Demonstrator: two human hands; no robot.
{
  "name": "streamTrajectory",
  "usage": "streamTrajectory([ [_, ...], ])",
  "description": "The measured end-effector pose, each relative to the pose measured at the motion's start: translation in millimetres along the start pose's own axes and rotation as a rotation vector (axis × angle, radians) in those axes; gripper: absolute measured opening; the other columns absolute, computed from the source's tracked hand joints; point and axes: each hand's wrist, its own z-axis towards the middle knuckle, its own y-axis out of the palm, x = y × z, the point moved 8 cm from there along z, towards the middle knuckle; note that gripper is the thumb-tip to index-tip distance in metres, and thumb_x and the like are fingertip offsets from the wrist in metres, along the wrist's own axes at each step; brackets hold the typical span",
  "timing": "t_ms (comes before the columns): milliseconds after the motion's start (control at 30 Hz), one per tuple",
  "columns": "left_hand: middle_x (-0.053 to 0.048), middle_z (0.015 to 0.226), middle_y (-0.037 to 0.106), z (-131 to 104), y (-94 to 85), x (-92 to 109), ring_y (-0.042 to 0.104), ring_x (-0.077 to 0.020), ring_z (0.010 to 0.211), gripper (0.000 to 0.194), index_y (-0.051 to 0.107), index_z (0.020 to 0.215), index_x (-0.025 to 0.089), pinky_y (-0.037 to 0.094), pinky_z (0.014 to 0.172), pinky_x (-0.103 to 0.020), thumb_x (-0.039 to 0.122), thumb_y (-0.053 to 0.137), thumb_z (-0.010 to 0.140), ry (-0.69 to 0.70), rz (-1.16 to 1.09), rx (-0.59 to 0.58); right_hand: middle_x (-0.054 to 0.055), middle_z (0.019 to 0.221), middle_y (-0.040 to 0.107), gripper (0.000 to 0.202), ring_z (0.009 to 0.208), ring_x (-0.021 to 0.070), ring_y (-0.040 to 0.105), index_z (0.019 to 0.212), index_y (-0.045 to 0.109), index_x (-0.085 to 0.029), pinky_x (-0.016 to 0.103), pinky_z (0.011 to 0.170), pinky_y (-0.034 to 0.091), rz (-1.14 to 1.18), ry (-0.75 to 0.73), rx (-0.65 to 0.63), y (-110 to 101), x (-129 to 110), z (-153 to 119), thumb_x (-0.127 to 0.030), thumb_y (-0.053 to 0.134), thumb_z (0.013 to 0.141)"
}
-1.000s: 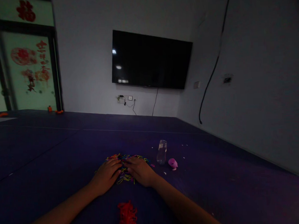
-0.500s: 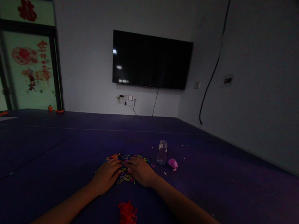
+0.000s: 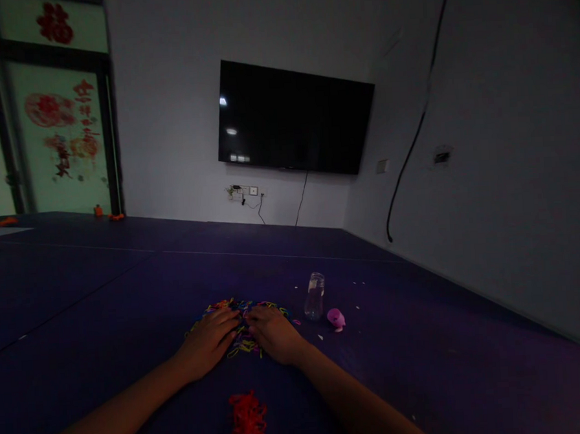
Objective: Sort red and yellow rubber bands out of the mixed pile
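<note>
Many small coloured bands (image 3: 245, 343) lie in a flat heap on the dark blue table (image 3: 143, 302). My left hand (image 3: 209, 340) rests palm down over the left part of the heap, fingers stretched out. Over the right part lies my right hand (image 3: 275, 334), also flat with its fingers out. The fingertips of both hands come close together at the middle, and the hands hide some of the bands. Nearer to me, between my forearms, is a separate pile of red bands (image 3: 247, 421).
A clear bottle (image 3: 314, 296) stands right of the heap, beside a pink cup-like piece (image 3: 335, 319). Small white scraps lie around them. Orange items (image 3: 98, 211) are at the far left. A screen (image 3: 296, 116) hangs on the wall.
My left hand has shifted very slightly right over the bands. Otherwise the scene looks the same.
</note>
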Motion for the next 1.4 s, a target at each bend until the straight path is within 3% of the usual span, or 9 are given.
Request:
streamTrajectory([
  [200,-0.006,0.123,0.061,2.4,0.4,4.5,0.050,-0.0253,0.118,0.030,0.060,0.115,0.022,0.040,0.097,-0.046,0.018,0.048,0.088,0.015,-0.011,-0.058,0.008,0.114,0.061,0.027,0.108,0.0198,0.051,0.110,0.058,-0.016,0.033,0.094,0.037,0.016,-0.041,-0.010,-0.6,-2.2,1.0,-0.020,0.038,0.093],
  [500,-0.007,0.115,0.064,0.6,-1.8,4.8,0.053,-0.0248,0.113,0.025,0.063,0.107,0.021,0.041,0.096,-0.045,0.020,0.047,0.089,0.017,0.025,-0.006,0.008,0.094,0.064,0.023,0.089,0.0184,0.057,0.090,0.061,-0.015,0.029,0.081,0.042,-0.020,-0.036,0.009,0.2,-0.5,1.8,-0.016,0.038,0.091],
  [833,-0.008,0.118,0.062,-0.2,-11.2,10.1,0.054,-0.0241,0.113,0.028,0.060,0.113,0.022,0.042,0.095,-0.045,0.022,0.046,0.089,0.047,-0.021,0.051,0.010,0.111,0.061,0.029,0.103,0.0191,0.055,0.112,0.057,-0.015,0.032,0.090,0.041,0.011,0.018,0.097,-11.7,-1.6,-0.8,-0.014,0.037,0.090],
  [933,-0.007,0.110,0.066,-0.9,-16.8,13.5,0.056,-0.0234,0.109,0.024,0.061,0.107,0.022,0.042,0.095,-0.044,0.021,0.047,0.087,0.058,-0.081,0.093,0.010,0.118,0.059,0.032,0.106,0.0194,0.054,0.117,0.055,-0.016,0.034,0.094,0.040,-0.016,0.000,0.116,-13.7,-7.3,-2.3,-0.015,0.038,0.090],
  [1133,-0.005,0.096,0.067,-4.3,-29.7,2.3,0.062,-0.0219,0.092,0.018,0.058,0.099,0.021,0.049,0.083,-0.038,0.029,0.057,0.083,-0.057,-0.138,0.253,0.012,0.120,0.057,0.033,0.107,0.0210,0.053,0.120,0.052,-0.014,0.036,0.094,0.041,-0.095,-0.118,0.135,-13.8,-26.6,-5.9,-0.019,0.039,0.090],
  [1267,-0.004,0.085,0.067,-5.0,-37.4,10.7,0.063,-0.0216,0.081,0.015,0.060,0.090,0.021,0.050,0.075,-0.036,0.034,0.055,0.087,0.023,-0.096,0.303,0.012,0.119,0.058,0.031,0.103,0.0217,0.055,0.116,0.054,-0.014,0.036,0.091,0.043,-0.132,-0.213,0.114,-10.8,-39.2,-8.4,-0.019,0.041,0.090],
  [1400,-0.003,0.079,0.068,-5.1,-39.3,20.3,0.064,-0.0187,0.074,0.018,0.062,0.088,0.020,0.049,0.071,-0.032,0.030,0.046,0.092,0.123,-0.118,0.314,0.013,0.115,0.059,0.030,0.099,0.0208,0.056,0.115,0.054,-0.012,0.033,0.088,0.046,-0.142,-0.240,0.102,-8.2,-42.6,-8.9,-0.018,0.039,0.090],
])
